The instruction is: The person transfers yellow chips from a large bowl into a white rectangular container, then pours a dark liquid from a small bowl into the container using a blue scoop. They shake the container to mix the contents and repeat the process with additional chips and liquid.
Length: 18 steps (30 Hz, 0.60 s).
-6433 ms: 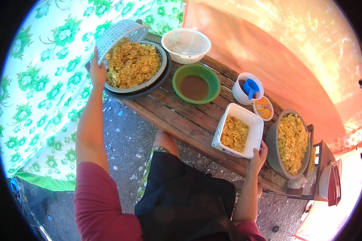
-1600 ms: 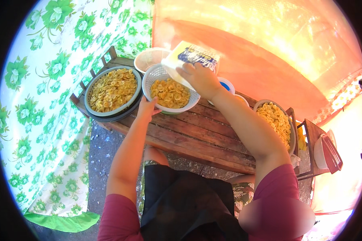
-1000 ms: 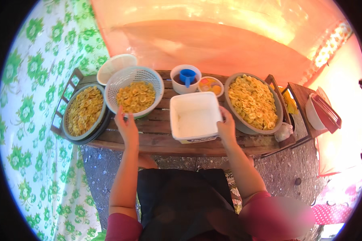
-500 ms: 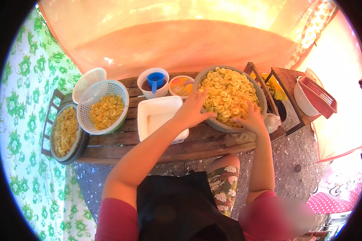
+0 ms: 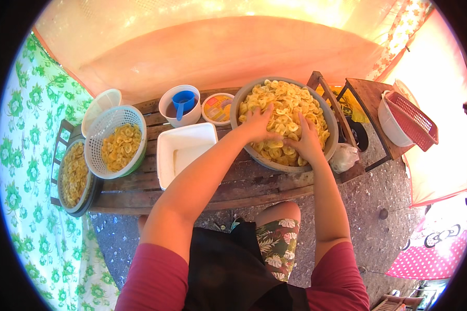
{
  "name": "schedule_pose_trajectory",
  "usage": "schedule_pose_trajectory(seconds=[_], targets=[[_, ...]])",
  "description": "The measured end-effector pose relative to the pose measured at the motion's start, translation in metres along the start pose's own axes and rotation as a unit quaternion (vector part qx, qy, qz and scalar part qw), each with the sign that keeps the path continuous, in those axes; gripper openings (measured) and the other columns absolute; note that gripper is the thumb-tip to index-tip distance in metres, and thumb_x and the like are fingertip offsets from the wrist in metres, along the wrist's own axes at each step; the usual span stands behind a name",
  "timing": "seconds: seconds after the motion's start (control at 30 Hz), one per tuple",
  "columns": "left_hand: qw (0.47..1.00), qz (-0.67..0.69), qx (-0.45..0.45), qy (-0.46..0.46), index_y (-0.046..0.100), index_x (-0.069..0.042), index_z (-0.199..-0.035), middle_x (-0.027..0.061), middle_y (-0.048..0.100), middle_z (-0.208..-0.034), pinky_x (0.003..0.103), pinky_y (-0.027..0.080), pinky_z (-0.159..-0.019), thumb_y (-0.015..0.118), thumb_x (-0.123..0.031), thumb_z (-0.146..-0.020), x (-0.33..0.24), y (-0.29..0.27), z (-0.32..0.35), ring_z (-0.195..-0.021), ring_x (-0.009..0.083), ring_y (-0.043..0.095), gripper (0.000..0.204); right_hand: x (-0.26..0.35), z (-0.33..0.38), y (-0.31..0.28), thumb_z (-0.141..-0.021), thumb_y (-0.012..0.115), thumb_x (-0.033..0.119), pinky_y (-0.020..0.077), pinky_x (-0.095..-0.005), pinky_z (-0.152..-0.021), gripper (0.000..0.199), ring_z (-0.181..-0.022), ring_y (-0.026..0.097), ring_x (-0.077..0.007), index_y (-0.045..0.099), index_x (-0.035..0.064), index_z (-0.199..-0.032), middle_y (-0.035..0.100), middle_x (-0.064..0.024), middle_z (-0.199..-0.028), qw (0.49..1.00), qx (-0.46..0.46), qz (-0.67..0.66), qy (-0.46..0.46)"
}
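Note:
A large grey basin (image 5: 234, 103) stands on the wooden bench, heaped with thin yellow banana chips (image 5: 283, 98). My left hand (image 5: 258, 127) rests on the left part of the heap, its fingers spread and their tips among the chips. On the right side of the same heap lies my right hand (image 5: 306, 143), fingers also apart and pointing away from me. The two thumbs come close together over the near part of the pile. Neither hand grips anything that I can make out.
Left of the basin are a white square tub (image 5: 188, 129), a white bucket (image 5: 166, 111) with a blue cup (image 5: 183, 98) and a round lidded tub (image 5: 217, 110). Farther left, a white colander (image 5: 94, 150) and a grey basin (image 5: 62, 194) hold more chips. A red basket (image 5: 411, 120) sits right.
Both hands have moved inward from the basin's sides onto the chips, and the thumbs are now nearer each other. The whole view has shifted slightly.

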<state>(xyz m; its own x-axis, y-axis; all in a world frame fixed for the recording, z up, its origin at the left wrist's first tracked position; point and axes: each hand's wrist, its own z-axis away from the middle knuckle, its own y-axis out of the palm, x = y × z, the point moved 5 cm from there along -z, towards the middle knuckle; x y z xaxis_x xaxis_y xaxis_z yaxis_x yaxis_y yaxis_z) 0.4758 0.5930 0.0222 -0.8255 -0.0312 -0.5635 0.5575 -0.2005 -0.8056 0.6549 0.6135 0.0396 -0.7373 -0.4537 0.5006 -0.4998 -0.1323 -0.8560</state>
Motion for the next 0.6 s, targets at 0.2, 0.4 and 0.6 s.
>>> schedule_pose_trajectory(seconds=[0.2,0.4,0.6], targets=[[0.999,0.011,-0.019,0.037,0.006,-0.018,-0.150,0.0267,0.014,-0.149,0.056,0.022,-0.109,0.073,-0.060,-0.067,-0.014,0.001,-0.003,-0.136,0.0479,0.013,0.115,-0.001,-0.002,0.005,-0.071,0.074,0.010,0.0335,-0.0397,-0.105,0.088,-0.131,0.034,-0.0336,0.027,0.0128,-0.146,0.034,-0.0196,-0.141,0.993,0.011,-0.110,-0.031],[0.982,0.160,-0.027,0.095,0.018,-0.017,-0.148,0.0243,0.019,-0.148,0.047,0.029,-0.108,0.074,-0.047,-0.074,-0.028,-0.008,-0.008,-0.135,0.0400,0.027,0.098,0.004,-0.008,-0.002,-0.073,0.070,0.004,0.0354,-0.0396,-0.104,0.079,-0.131,0.035,-0.0331,0.033,0.0138,-0.143,0.032,-0.0195,-0.142,0.981,0.011,-0.194,-0.029],[0.976,0.180,-0.034,0.113,0.028,-0.013,-0.145,0.0226,0.030,-0.145,0.043,0.033,-0.107,0.075,-0.044,-0.075,-0.045,-0.025,-0.016,-0.133,0.0347,0.033,0.090,0.005,-0.010,-0.015,-0.077,0.064,-0.001,0.0474,-0.0340,-0.093,0.069,-0.127,0.040,-0.0262,0.038,0.0129,-0.139,0.030,-0.0156,-0.145,0.922,0.027,-0.383,0.052]])
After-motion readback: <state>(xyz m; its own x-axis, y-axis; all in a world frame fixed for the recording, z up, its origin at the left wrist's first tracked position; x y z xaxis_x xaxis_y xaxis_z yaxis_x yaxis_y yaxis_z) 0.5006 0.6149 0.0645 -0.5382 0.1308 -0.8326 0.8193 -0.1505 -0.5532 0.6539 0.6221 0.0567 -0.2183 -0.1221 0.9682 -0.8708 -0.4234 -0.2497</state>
